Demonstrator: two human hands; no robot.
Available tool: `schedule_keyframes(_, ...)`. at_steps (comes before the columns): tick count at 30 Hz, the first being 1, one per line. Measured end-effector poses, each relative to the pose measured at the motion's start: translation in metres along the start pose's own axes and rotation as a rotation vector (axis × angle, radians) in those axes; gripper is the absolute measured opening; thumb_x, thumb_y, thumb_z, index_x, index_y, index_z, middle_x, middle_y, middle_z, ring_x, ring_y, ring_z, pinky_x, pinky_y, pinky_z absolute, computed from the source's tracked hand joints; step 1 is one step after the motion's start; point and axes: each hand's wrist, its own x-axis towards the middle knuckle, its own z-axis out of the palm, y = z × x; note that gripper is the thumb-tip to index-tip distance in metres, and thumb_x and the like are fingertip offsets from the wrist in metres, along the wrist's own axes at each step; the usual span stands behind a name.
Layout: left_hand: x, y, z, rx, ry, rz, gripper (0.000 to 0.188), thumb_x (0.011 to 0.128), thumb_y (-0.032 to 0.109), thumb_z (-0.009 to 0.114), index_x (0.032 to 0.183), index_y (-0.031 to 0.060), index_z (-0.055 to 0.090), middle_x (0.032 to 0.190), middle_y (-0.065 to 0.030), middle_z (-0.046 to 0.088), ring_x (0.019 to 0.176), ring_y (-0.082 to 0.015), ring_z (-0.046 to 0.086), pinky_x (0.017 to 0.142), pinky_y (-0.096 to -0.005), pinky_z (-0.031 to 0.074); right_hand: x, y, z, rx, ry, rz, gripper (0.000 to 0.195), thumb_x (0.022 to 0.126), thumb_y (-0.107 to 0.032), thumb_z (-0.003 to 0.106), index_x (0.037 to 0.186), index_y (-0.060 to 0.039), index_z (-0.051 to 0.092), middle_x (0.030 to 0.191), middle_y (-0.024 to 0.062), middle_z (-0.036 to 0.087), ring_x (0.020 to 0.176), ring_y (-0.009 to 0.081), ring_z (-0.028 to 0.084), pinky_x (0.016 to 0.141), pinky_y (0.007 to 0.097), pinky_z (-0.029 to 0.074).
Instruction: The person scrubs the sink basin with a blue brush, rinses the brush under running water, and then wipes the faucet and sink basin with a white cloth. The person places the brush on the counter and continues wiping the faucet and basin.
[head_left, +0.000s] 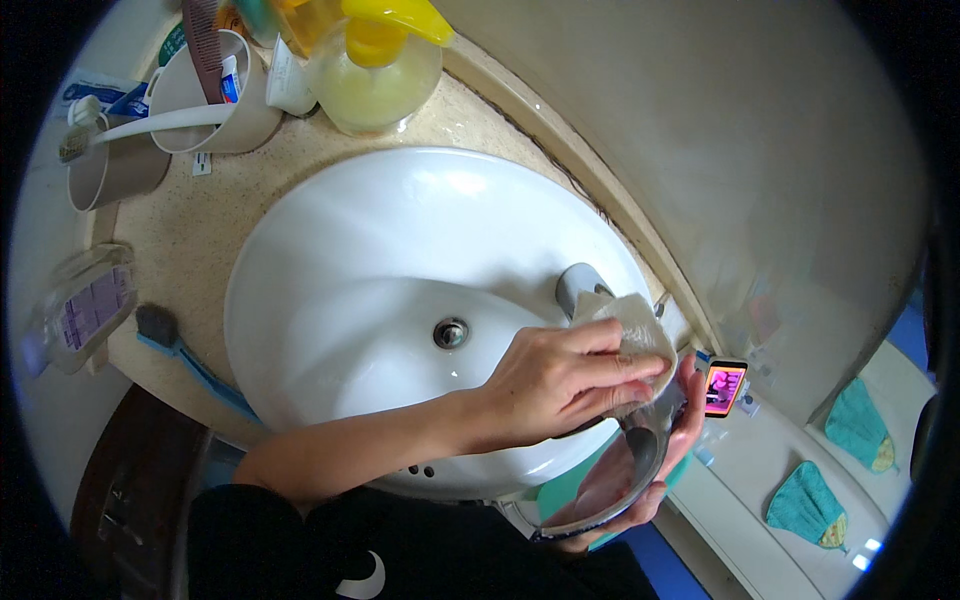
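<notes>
My left hand (562, 379) presses a pale beige cloth or pad (634, 330) against a shiny, curved metal object (652, 442), perhaps a bowl or lid. The pad partly covers the object, so its full shape is unclear. From below and the right, my right hand (686, 412) grips the metal's outer side, its fingers curled around the edge. Both hands are over the right side of a white oval washbasin (360, 225), beside a grey metal tap (581, 286) that the pad partly hides. The basin's metal drain (451, 333) lies left of my left hand.
A blue-handled brush (199, 364) and a clear bottle (94, 307) are at the left. Cups (262, 112), a toothbrush (161, 124), a comb (202, 49) and a yellow-topped pump bottle (375, 86) stand at the back. A lit phone (726, 388) and a teal cloth (804, 499) are at the right.
</notes>
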Motion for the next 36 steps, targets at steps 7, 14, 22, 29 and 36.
schedule_keyframes(7, -0.015, -0.021, -0.006, 0.239, 0.057, -0.157, 0.030, 0.086, 0.006, 0.062, 0.116, 0.0051, 0.060, 0.094, -0.0138, 0.062, 0.068, -0.0289, 0.064, 0.057, -0.0349, 0.051, -0.003, 0.007, -0.004, -0.001, 0.032, 0.034, 0.123, 0.059, -0.084, 0.055, 0.138, 0.0053, 0.029, 0.144, 0.0283, 0.029, 0.135, 0.0363, 0.030, 0.110, 0.0476, 0.026)
schedule_keyframes(14, 0.042, -0.050, -0.024, 0.423, -0.349, -0.327, 0.025, 0.093, 0.020, 0.045, 0.100, 0.0036, 0.063, 0.084, -0.0211, 0.064, 0.081, -0.0382, 0.062, 0.072, -0.0448, 0.049, 0.000, 0.015, -0.015, -0.016, 0.021, 0.016, 0.113, 0.066, -0.078, 0.053, 0.138, 0.0059, 0.030, 0.145, 0.0276, 0.029, 0.135, 0.0357, 0.030, 0.112, 0.0464, 0.020)
schedule_keyframes(22, 0.066, -0.052, -0.026, 0.372, -0.594, -0.277, 0.033, 0.091, 0.027, 0.044, 0.098, 0.0069, 0.069, 0.095, -0.0190, 0.064, 0.088, -0.0374, 0.061, 0.082, -0.0419, 0.048, 0.001, 0.009, -0.007, 0.049, -0.023, -0.042, 0.109, 0.069, -0.072, 0.059, 0.139, 0.0063, 0.030, 0.143, 0.0239, 0.035, 0.134, 0.0325, 0.033, 0.110, 0.0444, 0.025)
schedule_keyframes(29, 0.002, 0.018, -0.010, 0.064, -0.250, -0.258, 0.039, 0.089, 0.010, 0.057, 0.128, 0.0091, 0.055, 0.089, -0.0086, 0.058, 0.073, -0.0186, 0.064, 0.055, -0.0274, 0.052, 0.001, 0.011, 0.005, 0.106, 0.009, -0.206, 0.055, 0.092, -0.042, 0.047, 0.129, -0.0011, 0.050, 0.128, 0.0124, 0.051, 0.115, 0.0183, 0.050, 0.097, 0.0361, 0.041)
schedule_keyframes(36, -0.017, -0.023, -0.004, 0.347, -0.088, -0.219, 0.041, 0.091, 0.017, 0.056, 0.130, 0.0079, 0.050, 0.097, -0.0126, 0.061, 0.068, -0.0262, 0.065, 0.055, -0.0347, 0.053, -0.002, 0.022, -0.018, 0.003, -0.057, -0.146, 0.102, 0.073, -0.070, 0.053, 0.139, 0.0036, 0.031, 0.143, 0.0243, 0.034, 0.135, 0.0348, 0.030, 0.110, 0.0457, 0.025)
